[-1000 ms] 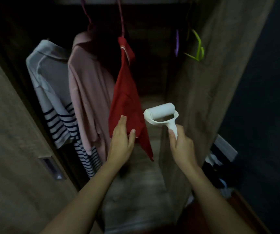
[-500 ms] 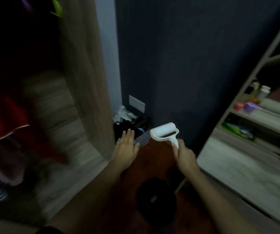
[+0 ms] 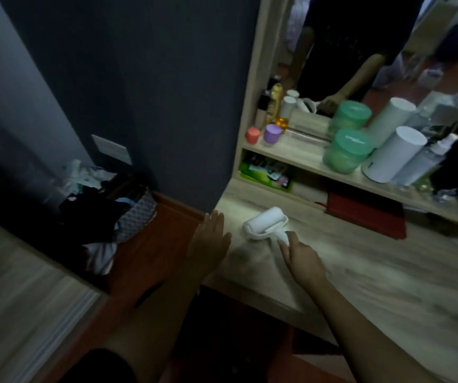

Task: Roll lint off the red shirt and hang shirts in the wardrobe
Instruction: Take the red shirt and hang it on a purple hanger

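A white lint roller (image 3: 266, 223) hovers low over the left end of a pale wooden dressing table (image 3: 360, 272). My right hand (image 3: 302, 257) grips its handle, roller head pointing up and left. My left hand (image 3: 211, 244) is flat with straight fingers just left of the roller, at the table's left edge, holding nothing. The red shirt and the wardrobe's hanging rail are out of view; only the wardrobe's wooden side (image 3: 15, 286) shows at the lower left.
A mirror (image 3: 360, 51) stands behind a shelf (image 3: 299, 157) holding jars, bottles, a green tub (image 3: 346, 150) and a white cylinder (image 3: 393, 153). A red flat case (image 3: 366, 214) lies on the table. A basket of clothes (image 3: 128, 214) sits on the floor by the dark wall.
My view has swung right, from the wardrobe with the hanging red shirt to the dressing table. My right hand has carried the lint roller along; my left hand has left the shirt.
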`<move>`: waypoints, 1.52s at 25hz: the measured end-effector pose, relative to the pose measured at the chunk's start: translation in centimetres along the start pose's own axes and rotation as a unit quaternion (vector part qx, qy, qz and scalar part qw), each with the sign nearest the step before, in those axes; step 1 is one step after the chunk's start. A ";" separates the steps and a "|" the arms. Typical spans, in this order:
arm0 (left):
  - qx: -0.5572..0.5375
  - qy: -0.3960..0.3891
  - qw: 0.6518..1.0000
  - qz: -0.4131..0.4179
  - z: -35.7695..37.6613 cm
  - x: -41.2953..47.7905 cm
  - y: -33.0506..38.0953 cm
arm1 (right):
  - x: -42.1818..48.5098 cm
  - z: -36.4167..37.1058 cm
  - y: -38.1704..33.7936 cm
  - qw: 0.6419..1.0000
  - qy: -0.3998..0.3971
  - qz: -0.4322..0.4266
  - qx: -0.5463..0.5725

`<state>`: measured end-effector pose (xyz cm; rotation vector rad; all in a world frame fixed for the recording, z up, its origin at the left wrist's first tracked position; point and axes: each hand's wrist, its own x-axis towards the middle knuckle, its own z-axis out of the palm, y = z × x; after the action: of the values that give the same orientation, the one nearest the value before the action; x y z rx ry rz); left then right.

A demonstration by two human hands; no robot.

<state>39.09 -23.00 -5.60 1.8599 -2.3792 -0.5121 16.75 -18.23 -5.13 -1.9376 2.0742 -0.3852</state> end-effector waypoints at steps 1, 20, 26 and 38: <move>-0.001 -0.027 1.000 0.001 1.8 1.3 0.9 | 0.6 0.0 1.8 1.000 -0.014 -0.005 -0.005; 0.011 0.031 0.999 0.008 0.6 7.0 6.2 | 5.5 -2.7 5.5 0.991 0.098 -0.084 -0.017; 0.080 0.240 0.967 0.011 -18.3 1.1 -2.1 | 9.9 -10.1 -16.2 0.908 0.225 -0.337 0.102; 0.312 0.469 0.816 -0.127 -51.0 -33.3 -25.8 | -3.5 -17.1 -64.7 0.739 0.344 -0.549 0.185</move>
<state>85.15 -7.33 39.23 1.9293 -1.6624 1.0858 70.33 -19.00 35.09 -2.7332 0.6176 -1.7971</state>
